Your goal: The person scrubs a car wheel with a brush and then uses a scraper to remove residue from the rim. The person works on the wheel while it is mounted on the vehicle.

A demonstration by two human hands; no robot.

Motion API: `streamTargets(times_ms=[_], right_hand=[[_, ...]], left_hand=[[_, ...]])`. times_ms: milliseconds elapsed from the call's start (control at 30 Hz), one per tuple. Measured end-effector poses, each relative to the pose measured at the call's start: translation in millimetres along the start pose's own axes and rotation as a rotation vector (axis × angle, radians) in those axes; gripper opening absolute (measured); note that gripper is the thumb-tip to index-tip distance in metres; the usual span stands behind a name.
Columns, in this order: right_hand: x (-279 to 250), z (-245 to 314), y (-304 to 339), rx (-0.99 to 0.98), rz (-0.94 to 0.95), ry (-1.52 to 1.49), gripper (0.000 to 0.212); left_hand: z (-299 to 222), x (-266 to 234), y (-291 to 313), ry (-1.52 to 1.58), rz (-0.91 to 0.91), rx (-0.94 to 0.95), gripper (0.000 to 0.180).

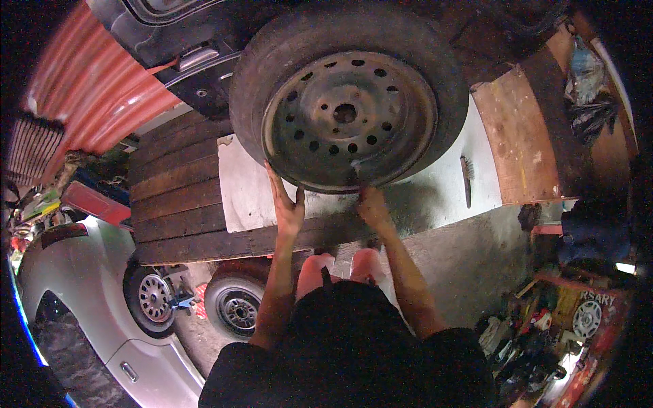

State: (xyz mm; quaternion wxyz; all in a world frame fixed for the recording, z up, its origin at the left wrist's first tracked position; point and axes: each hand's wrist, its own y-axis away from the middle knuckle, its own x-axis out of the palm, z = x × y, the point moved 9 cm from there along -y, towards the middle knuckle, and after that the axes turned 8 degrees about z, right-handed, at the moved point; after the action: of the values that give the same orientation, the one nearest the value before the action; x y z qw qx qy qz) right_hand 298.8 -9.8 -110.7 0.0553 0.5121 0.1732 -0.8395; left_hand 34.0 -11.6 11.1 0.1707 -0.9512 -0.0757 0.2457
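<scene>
A large tyre (248,95) on a dusty steel wheel rim (309,88) is in front of me, over a pale sheet (248,197) on the wooden workbench. The rim has a ring of round holes and a central hub opening. My left hand (289,212) is against the tyre's near left edge, fingers stretched and thumb apart. At the rim's near lip, right of centre, my right hand (374,209) has its fingers curled closed. A small dark shape shows just above those fingers, too blurred to name; what they hold is hidden.
A wire brush (467,181) lies on the sheet's right part, beside a brown board (517,136). Dark planks (177,183) form the bench at left. Below stand a loose wheel (235,306) and a silver car body panel (102,292). Clutter fills a crate (564,299) at lower right.
</scene>
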Motion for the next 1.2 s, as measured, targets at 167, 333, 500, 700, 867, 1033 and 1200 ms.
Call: streamTargets(times_ms=[167,333,500,700,867,1033,1200], right_hand=[[-18,-27,-3,0.304,0.156,-0.367,0.031],[-22,8,8,0.09,-0.015,-0.271,0.027],[-140,-17,-17,0.146,-0.114,0.015,0.029],[-236,3,-72,0.235,-0.018,0.013,0.034],[-106,-66,9,0.15,0.002,0.009,0.036],[-191,-27,-57,0.307,-0.034,0.012,0.044],[-168,-49,-35,0.364,0.065,0.105,0.047]], left_hand=[[4,-2,9,0.008,-0.005,-0.003,0.103],[-14,3,5,-0.033,-0.034,0.025,0.099],[-28,1,11,-0.08,-0.051,0.005,0.088],[-49,32,5,-0.21,0.112,0.053,0.076],[-39,65,2,-0.203,0.246,0.045,0.071],[-43,71,2,-0.212,0.275,0.041,0.07],[-53,77,-2,-0.157,0.293,0.049,0.069]])
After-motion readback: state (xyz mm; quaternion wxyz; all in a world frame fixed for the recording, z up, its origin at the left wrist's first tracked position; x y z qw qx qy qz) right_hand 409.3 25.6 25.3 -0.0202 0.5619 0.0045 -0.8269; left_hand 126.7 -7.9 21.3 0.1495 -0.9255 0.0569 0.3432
